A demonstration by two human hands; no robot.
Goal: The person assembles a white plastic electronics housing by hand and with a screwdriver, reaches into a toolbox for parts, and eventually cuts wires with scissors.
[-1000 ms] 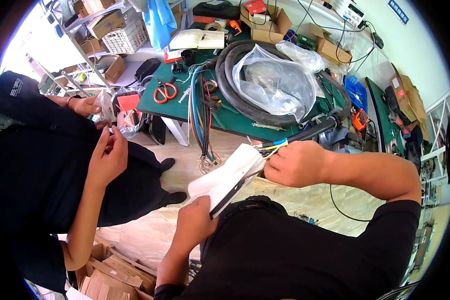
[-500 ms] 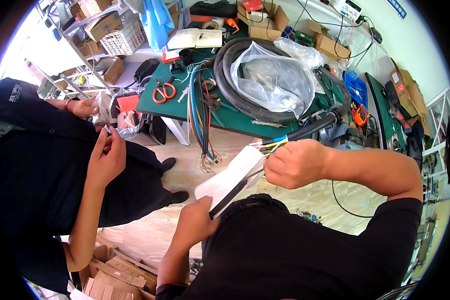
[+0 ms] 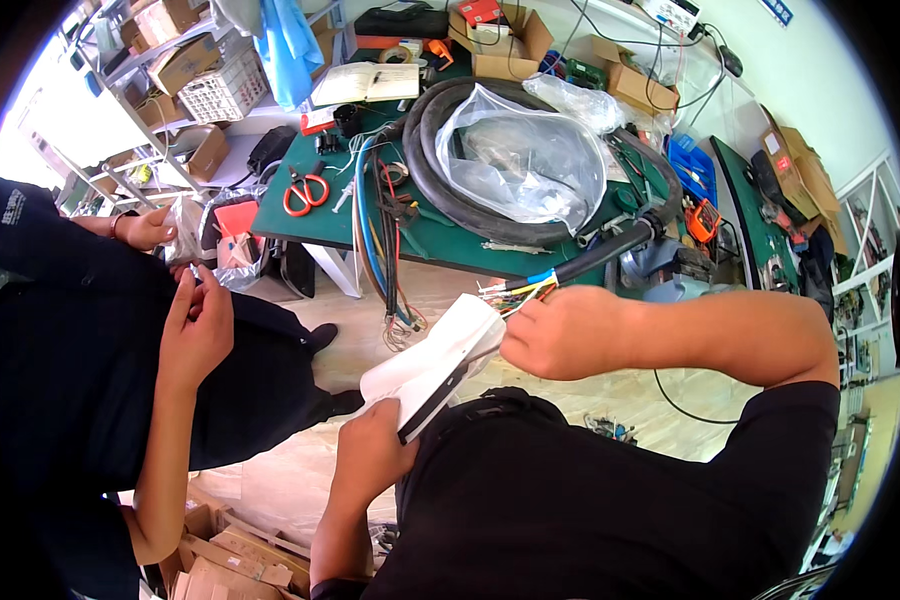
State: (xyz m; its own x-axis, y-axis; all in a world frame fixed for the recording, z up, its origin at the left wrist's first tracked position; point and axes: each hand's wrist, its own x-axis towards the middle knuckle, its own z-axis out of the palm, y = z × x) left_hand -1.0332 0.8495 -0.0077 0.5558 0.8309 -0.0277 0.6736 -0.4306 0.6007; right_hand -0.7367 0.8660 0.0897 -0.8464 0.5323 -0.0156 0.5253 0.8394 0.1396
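My left hand [image 3: 370,452] holds the lower end of a flat white panel with a black edge [image 3: 432,366], tilted up toward the right. My right hand [image 3: 562,336] is closed at the panel's upper end on a bunch of thin coloured wires [image 3: 515,291]. The wires come out of a thick black cable [image 3: 610,252] that runs back to the green table [image 3: 440,235]. My fingers hide where the wires meet the panel.
A person in dark clothes stands at left, one hand [image 3: 196,330] raised, the other [image 3: 148,228] at a clear plastic bag [image 3: 184,214]. The table holds red scissors [image 3: 305,190], a coiled black hose [image 3: 440,190] with a plastic bag, and an open book [image 3: 365,82]. Cardboard boxes [image 3: 220,565] lie at lower left.
Both my hands keep their hold on the panel and the wires, shifting only slightly. The other person's nearer hand has dropped a little.
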